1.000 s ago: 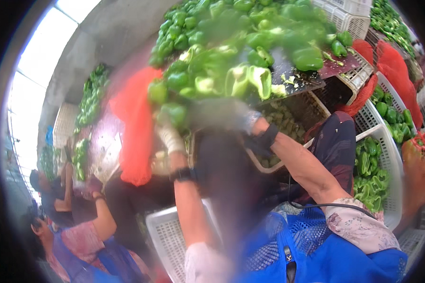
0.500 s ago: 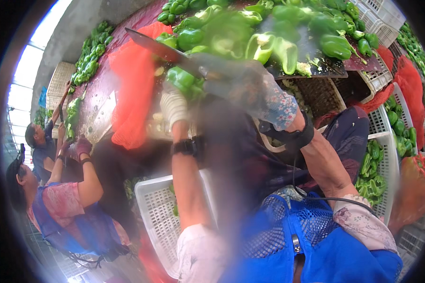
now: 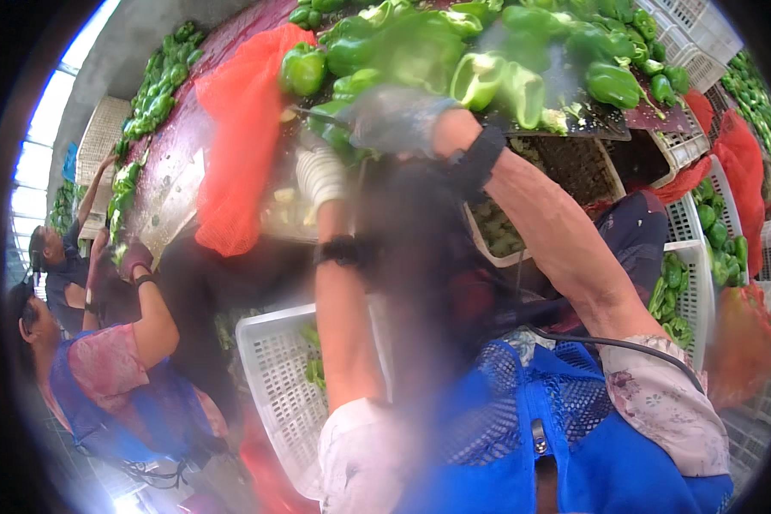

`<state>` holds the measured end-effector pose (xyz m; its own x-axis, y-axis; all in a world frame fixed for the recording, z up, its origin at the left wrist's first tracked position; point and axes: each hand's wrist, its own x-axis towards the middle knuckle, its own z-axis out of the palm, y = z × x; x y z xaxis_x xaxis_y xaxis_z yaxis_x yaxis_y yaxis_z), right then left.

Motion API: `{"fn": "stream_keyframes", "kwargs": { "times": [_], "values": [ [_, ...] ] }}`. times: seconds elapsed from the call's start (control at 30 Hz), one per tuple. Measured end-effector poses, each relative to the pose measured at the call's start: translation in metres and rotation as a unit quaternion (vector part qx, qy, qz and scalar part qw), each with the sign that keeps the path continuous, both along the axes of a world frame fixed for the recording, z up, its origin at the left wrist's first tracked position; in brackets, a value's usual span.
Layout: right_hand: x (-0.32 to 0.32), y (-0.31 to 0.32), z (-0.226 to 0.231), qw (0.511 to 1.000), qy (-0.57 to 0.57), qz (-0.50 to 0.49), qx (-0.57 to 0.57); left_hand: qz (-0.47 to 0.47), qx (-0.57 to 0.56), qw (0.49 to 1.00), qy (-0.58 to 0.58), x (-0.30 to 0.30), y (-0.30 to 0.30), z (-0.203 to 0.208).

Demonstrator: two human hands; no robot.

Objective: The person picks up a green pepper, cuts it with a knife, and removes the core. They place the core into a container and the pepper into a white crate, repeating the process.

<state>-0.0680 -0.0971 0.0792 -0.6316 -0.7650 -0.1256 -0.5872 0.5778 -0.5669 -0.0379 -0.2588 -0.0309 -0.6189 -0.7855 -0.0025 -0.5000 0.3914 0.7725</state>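
My left hand (image 3: 319,176), in a whitish ribbed glove, is closed around a green bell pepper (image 3: 344,151) over the near edge of the table. Right beside it, my right hand (image 3: 398,120), in a greyish glove, grips a knife (image 3: 321,115). The blade points left and shows almost edge-on, across the top of the held pepper. Whether the blade has gone into the flesh is hidden by my hand and the blur. Just beyond the knife lies a whole green pepper (image 3: 303,70), and halved peppers (image 3: 522,94) with pale insides lie to the right.
A red mesh bag (image 3: 236,146) lies left of my hands on the table (image 3: 167,201). White crates (image 3: 270,398) stand on both sides of me; a tan crate (image 3: 591,163) sits under the table edge. Two co-workers (image 3: 111,377) work at the left. A smear blurs the middle.
The knife has come down and turned from broadside to nearly edge-on over the held pepper. My right hand has shifted left, and its forearm now reaches further across.
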Motion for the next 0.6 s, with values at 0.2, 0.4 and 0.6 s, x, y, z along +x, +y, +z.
{"fn": "stream_keyframes", "kwargs": {
  "times": [0.2,0.4,0.6],
  "values": [
    [0.013,-0.001,-0.011,0.995,0.082,0.041,-0.030,0.012,-0.024,0.999,0.045,-0.002,-0.023,-0.024],
    [-0.017,-0.012,-0.020,0.984,0.124,0.114,0.051,0.034,0.006,0.999,-0.012,-0.004,-0.017,-0.014],
    [-0.011,0.020,-0.049,0.991,0.083,0.031,-0.099,-0.029,0.040,0.990,0.132,-0.012,0.009,-0.018]
  ]
}}
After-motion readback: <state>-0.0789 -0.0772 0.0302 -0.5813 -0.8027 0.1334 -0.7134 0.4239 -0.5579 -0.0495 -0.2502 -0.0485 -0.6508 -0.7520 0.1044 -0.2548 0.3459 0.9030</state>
